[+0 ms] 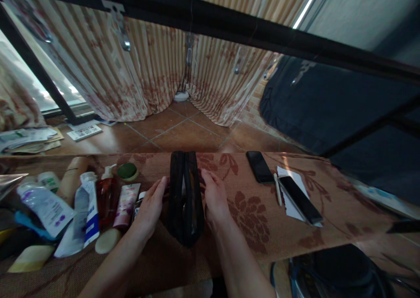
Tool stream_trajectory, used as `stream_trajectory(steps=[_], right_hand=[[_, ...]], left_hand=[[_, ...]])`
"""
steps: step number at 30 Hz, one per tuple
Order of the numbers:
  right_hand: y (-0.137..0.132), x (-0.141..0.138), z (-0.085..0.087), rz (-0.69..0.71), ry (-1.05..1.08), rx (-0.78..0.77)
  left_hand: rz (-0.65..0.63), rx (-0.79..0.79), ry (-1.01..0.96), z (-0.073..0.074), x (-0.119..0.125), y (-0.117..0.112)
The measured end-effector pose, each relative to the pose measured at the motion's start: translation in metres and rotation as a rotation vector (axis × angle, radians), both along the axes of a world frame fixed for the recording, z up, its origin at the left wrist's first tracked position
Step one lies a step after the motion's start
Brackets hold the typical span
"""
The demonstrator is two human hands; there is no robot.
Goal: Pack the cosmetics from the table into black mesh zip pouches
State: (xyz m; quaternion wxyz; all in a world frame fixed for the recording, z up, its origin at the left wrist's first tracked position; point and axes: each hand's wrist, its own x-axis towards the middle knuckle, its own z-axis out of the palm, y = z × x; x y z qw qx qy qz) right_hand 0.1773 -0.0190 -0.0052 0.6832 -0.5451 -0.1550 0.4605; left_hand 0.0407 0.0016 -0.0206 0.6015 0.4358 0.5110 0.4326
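A black zip pouch [176, 193] stands upright on the brown patterned tablecloth [251, 219], its top partly unzipped along the length. My left hand [152, 206] grips its left side, and my right hand [215, 195] holds the right side, with the fingertips partly hidden behind the fabric. What lies inside the pouch is too dark to make out. Close to my left hand are a pink tube [126, 205], a pump bottle of reddish liquid [106, 197] and a green-lidded round jar [127, 171].
Farther left lie a white-and-blue tube [90, 210], a purple-printed bottle [47, 208], a tan bottle [75, 175] and pale soap-like pieces [107, 241]. On the right are a black phone [259, 166], a pen [278, 189] and another dark phone [301, 199] on white paper [290, 208].
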Motion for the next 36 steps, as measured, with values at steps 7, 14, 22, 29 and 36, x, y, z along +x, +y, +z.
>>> stream_trajectory(steps=[7,14,22,29,36], right_hand=[[0.0002,-0.0002,-0.0006,0.002,0.007,0.005],[0.0001,-0.0008,-0.0003,0.000,0.004,0.006],[-0.0003,0.0002,-0.0010,0.015,-0.018,-0.010],[-0.0003,-0.0004,-0.0001,0.004,0.013,-0.018],[-0.0008,0.0001,-0.0012,0.020,-0.015,0.004]], left_hand=[[-0.006,0.018,0.057,0.0005,-0.0007,0.0008],[-0.023,-0.019,-0.007,-0.0001,-0.0008,0.0006],[-0.028,-0.029,-0.028,0.0013,-0.0001,0.0002],[-0.024,-0.021,-0.009,0.0040,0.0003,-0.0008],[-0.039,0.002,-0.013,0.0009,-0.0009,0.0002]])
